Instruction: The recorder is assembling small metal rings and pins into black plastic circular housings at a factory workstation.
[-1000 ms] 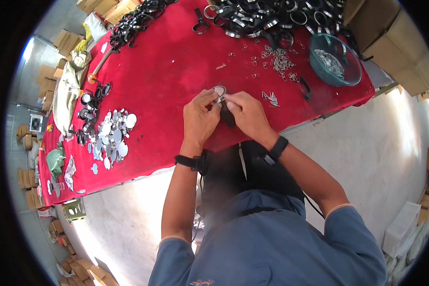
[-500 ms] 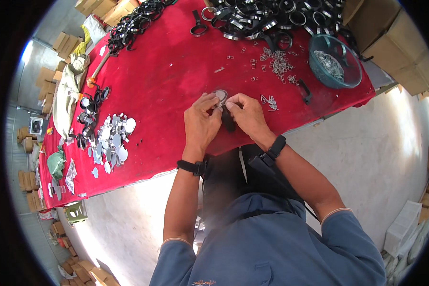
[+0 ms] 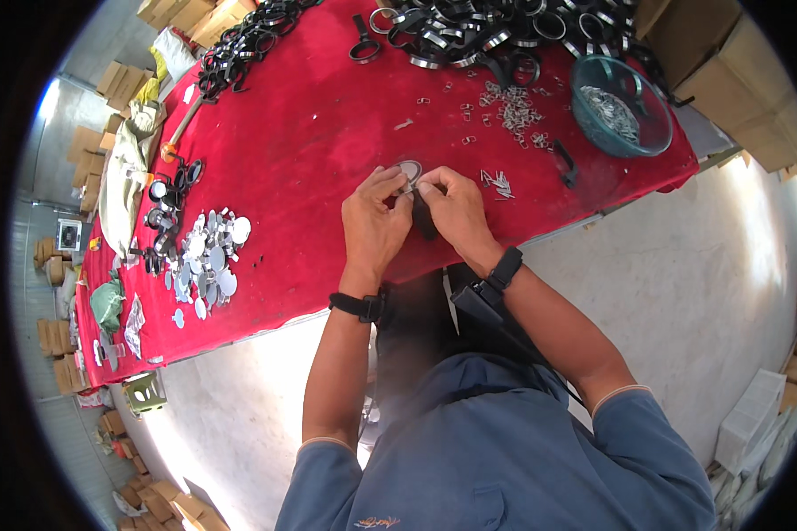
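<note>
A black-handled ring (image 3: 423,218) sits over a red-covered table (image 3: 292,150), between the left hand (image 3: 374,228), pinching its rim, and the right hand (image 3: 456,212), fingertips bunched beside its neck, their exact grip indiscernible. Its long axis runs away from the body, ring end farthest, handle pointing back toward the person, slightly rightward.

Big cardboard boxes (image 3: 753,97) are crowding the right end of the red-clothed table (image 3: 283,159), a crumpled green bag (image 3: 108,305) is lying near its left end, a green stool (image 3: 145,391) is sitting just below, and a white crate (image 3: 749,418) is chilling lower right.
</note>
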The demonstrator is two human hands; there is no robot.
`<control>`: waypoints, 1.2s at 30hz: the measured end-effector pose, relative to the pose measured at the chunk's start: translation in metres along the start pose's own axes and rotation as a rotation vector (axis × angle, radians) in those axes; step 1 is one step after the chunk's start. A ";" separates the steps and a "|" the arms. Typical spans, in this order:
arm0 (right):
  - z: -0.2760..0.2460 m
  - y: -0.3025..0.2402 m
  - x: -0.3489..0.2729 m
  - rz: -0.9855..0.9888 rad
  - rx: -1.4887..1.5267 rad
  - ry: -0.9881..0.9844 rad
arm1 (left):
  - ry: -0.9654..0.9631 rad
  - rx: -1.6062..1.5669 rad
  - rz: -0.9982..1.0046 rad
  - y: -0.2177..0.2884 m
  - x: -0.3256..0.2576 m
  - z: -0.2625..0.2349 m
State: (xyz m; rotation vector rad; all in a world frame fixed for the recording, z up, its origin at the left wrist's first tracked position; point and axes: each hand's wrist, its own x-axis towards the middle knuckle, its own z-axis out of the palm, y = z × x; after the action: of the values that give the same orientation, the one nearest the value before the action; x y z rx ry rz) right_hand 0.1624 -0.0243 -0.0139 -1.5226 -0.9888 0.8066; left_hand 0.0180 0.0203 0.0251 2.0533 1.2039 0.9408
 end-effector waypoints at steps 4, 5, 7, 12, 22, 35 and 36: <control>0.001 0.007 -0.010 -0.278 -0.065 0.112 | -0.015 0.015 -0.018 0.002 -0.001 0.000; 0.001 0.008 -0.010 -0.276 -0.063 0.113 | -0.009 0.002 -0.016 0.002 -0.001 0.001; 0.000 0.009 -0.011 -0.280 0.027 0.113 | -0.004 -0.008 -0.016 0.002 -0.003 0.002; -0.008 0.011 -0.003 0.042 0.277 -0.011 | 0.024 -0.071 -0.043 -0.002 -0.006 0.004; -0.009 0.008 0.006 0.120 0.120 -0.100 | 0.013 -0.036 -0.028 0.000 -0.004 0.004; -0.007 0.011 0.003 0.023 0.037 -0.043 | -0.003 0.084 0.074 0.002 -0.001 0.004; -0.006 0.011 0.003 -0.009 0.026 -0.028 | -0.006 0.105 0.091 0.003 -0.001 0.003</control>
State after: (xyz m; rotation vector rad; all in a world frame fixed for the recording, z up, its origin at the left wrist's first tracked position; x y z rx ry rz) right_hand 0.1708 -0.0243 -0.0234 -1.4878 -1.0010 0.8333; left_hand 0.0216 0.0173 0.0253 2.2089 1.1883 0.9300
